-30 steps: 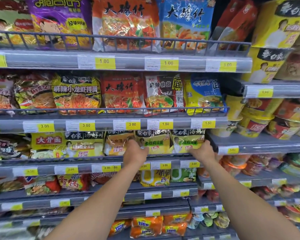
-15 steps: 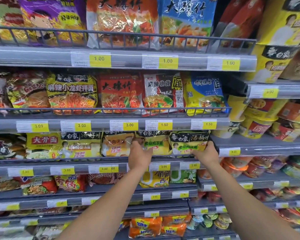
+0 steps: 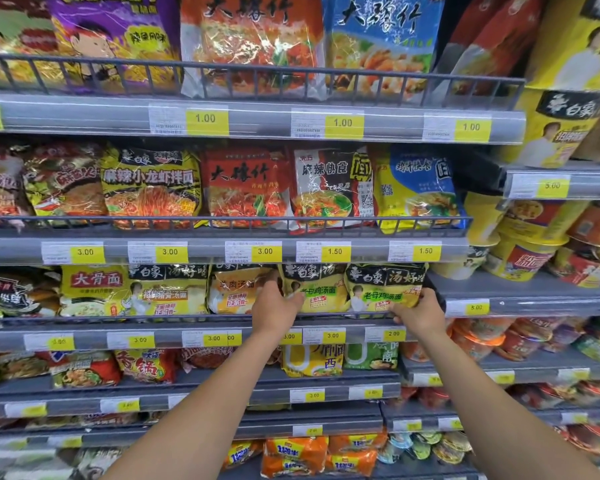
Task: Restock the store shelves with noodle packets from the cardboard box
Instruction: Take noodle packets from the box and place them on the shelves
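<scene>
Grey store shelving (image 3: 84, 116) fills the whole view, its tiers fronted by wire rails and price strips. Along the top tier, from 11 to 1 o'clock, stand the biggest bags: a purple noodle bag (image 3: 115, 39), an orange noodle bag (image 3: 253, 46) and a blue noodle bag (image 3: 381, 43). At 2 o'clock rise tall yellow noodle tubs (image 3: 561, 133), and below them, at 3 o'clock, yellow and red bowl noodles (image 3: 527, 251) are stacked on a side shelf.

The second tier, just above centre, holds a row of upright packets behind a wire rail (image 3: 222, 221). The third tier (image 3: 84, 336), slightly below centre, carries the packets being handled. Two matching yellow-green noodle packets stand side by side at its right end, toward 4 o'clock: the left yellow-green packet (image 3: 326, 289) and the right yellow-green packet (image 3: 385, 289), their edges touching. An orange-yellow packet (image 3: 236, 292) stands just beside the left one, at its 9 o'clock side.

Both bare forearms reach up from 6 o'clock. The left hand (image 3: 278, 306) pinches the left edge of the left yellow-green packet, thumb on its front. The right hand (image 3: 420, 313) grips the lower right corner of the right yellow-green packet, fingers curled round it.

Yellow price labels (image 3: 333, 336) run along the strip just below the hands.
</scene>
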